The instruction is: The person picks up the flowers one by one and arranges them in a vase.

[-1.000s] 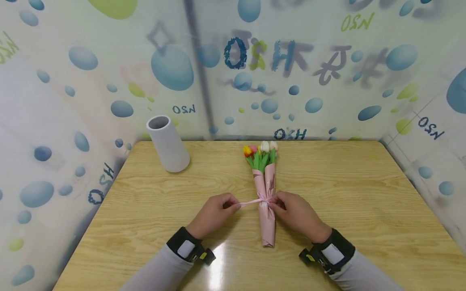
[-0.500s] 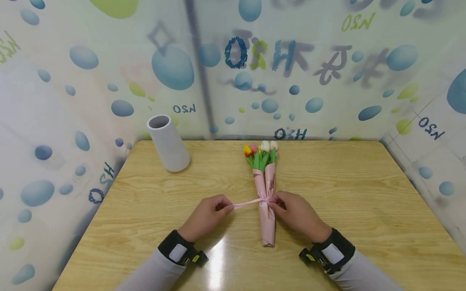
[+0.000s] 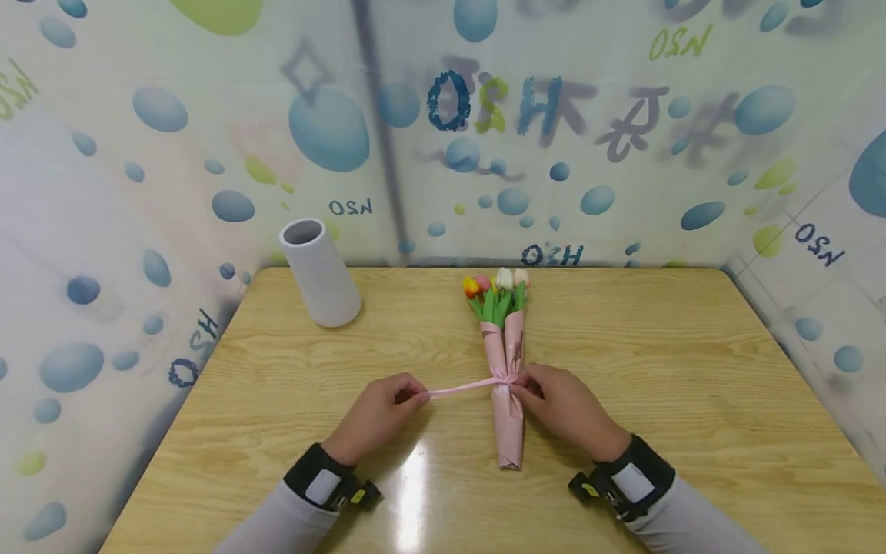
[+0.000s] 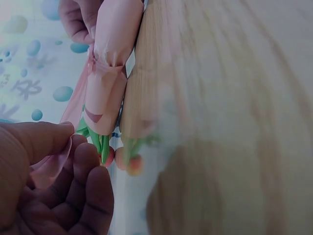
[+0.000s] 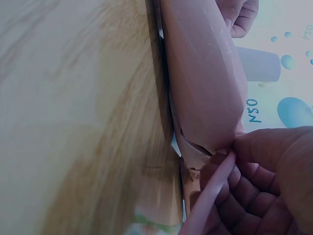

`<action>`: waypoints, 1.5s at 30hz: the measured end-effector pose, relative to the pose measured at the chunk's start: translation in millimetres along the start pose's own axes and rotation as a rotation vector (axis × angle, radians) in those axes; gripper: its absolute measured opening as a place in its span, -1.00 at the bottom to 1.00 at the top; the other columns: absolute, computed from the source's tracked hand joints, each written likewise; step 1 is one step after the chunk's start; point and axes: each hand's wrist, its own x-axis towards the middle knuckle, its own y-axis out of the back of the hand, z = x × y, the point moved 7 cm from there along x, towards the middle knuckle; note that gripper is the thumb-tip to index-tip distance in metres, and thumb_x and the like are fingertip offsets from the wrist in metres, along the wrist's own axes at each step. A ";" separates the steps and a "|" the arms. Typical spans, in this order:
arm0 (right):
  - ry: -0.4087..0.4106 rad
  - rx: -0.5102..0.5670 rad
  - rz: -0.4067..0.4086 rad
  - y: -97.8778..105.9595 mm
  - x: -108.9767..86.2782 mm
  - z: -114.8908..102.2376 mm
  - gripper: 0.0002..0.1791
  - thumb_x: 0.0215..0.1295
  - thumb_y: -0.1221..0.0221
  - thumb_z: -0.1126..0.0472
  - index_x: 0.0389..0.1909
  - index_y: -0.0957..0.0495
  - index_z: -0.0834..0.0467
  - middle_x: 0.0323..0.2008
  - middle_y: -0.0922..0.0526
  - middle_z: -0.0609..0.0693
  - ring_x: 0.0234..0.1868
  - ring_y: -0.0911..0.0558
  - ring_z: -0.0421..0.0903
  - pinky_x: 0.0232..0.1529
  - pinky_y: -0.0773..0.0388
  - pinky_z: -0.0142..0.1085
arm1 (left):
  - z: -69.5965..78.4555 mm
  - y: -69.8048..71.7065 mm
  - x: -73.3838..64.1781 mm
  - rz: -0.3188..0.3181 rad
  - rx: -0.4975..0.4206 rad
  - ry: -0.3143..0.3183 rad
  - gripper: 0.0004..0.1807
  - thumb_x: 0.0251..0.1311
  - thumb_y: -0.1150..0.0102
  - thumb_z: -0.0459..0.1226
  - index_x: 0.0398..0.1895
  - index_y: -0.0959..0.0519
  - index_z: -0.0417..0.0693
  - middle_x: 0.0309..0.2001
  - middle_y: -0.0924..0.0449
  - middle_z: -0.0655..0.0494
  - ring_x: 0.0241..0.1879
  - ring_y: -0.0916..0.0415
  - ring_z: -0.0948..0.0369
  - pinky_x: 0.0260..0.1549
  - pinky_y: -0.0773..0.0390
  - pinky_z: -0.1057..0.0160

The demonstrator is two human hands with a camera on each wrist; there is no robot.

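Note:
A bouquet of tulips [image 3: 504,288] in pink wrapping paper [image 3: 508,435] lies on the table, its blooms toward the far edge. Round the middle of the paper runs a pink ribbon [image 3: 460,387], stretched out to the left. Thumb and fingers of my left hand [image 3: 381,412] pinch that stretched length; the left wrist view shows the ribbon [image 4: 73,105] passing between them. At the bouquet's right side my right hand [image 3: 571,408] pinches the ribbon close to the tie. A tail of ribbon [image 5: 210,193] hangs from its fingertips in the right wrist view.
A white vase [image 3: 321,277] stands at the back left of the wooden table [image 3: 657,331]. Behind the table hangs a patterned curtain [image 3: 595,154] with blue and green drops.
My left hand has moved left and slightly down, away from the bouquet, and a longer stretch of ribbon shows. My right hand and the bouquet have stayed in place.

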 end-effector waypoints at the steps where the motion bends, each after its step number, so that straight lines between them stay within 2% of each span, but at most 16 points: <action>1: -0.002 -0.001 -0.002 -0.1 0.0 0.2 -0.86 0.45 -0.28 0.17 -0.34 -0.58 0.03 -0.51 -0.49 -0.18 -0.47 -0.41 -0.27 -0.46 -0.37 -0.43 | -0.9 0.4 -0.4 -0.001 0.000 0.003 -0.92 0.40 -0.29 -0.18 -0.27 -0.70 0.08 -0.37 -0.64 0.27 -0.38 -0.45 0.33 -0.37 -0.47 0.39; 7: -0.007 -0.002 -0.007 -0.5 0.0 0.7 -0.88 0.45 -0.28 0.17 -0.32 -0.60 0.04 -0.50 -0.50 -0.18 -0.46 -0.42 -0.27 -0.46 -0.37 -0.42 | -5.9 2.6 -2.3 0.003 0.003 0.036 -0.95 0.38 -0.32 -0.20 -0.28 -0.70 0.11 -0.39 -0.61 0.29 -0.40 -0.44 0.34 -0.39 -0.46 0.39; 15: -0.013 -0.002 -0.009 -0.7 0.0 0.6 -0.90 0.45 -0.28 0.16 -0.30 -0.61 0.04 -0.49 -0.51 -0.18 -0.45 -0.43 -0.26 -0.45 -0.38 -0.43 | -8.7 6.4 -5.0 -0.003 -0.002 0.044 -0.93 0.40 -0.30 -0.19 -0.26 -0.70 0.06 -0.39 -0.62 0.25 -0.41 -0.43 0.30 -0.43 -0.45 0.37; 24: -0.026 -0.014 -0.015 -0.4 1.1 0.2 -0.90 0.46 -0.27 0.15 -0.29 -0.61 0.04 -0.51 -0.46 -0.18 -0.48 -0.40 -0.24 -0.48 -0.33 -0.43 | -13.8 10.4 -7.8 0.009 0.011 0.098 -0.96 0.38 -0.33 -0.20 -0.28 -0.69 0.13 -0.40 -0.60 0.30 -0.41 -0.43 0.28 -0.43 -0.44 0.36; 32: -0.058 -0.012 -0.031 0.4 0.5 1.4 -0.91 0.47 -0.27 0.15 -0.28 -0.64 0.02 -0.52 -0.46 -0.16 -0.48 -0.41 -0.23 -0.50 -0.34 -0.42 | -17.7 12.5 -9.1 0.011 0.028 0.097 -0.95 0.38 -0.32 -0.19 -0.27 -0.69 0.12 -0.40 -0.60 0.29 -0.41 -0.43 0.28 -0.44 -0.44 0.37; 45: -0.031 -0.072 -0.023 8.0 -8.4 12.3 -0.89 0.44 -0.29 0.18 -0.32 -0.60 0.03 -0.49 -0.53 -0.18 -0.45 -0.44 -0.26 -0.44 -0.41 -0.42 | -20.9 19.1 -12.2 0.021 0.025 0.107 -0.96 0.38 -0.33 -0.19 -0.26 -0.70 0.10 -0.41 -0.59 0.26 -0.42 -0.42 0.28 -0.44 -0.44 0.36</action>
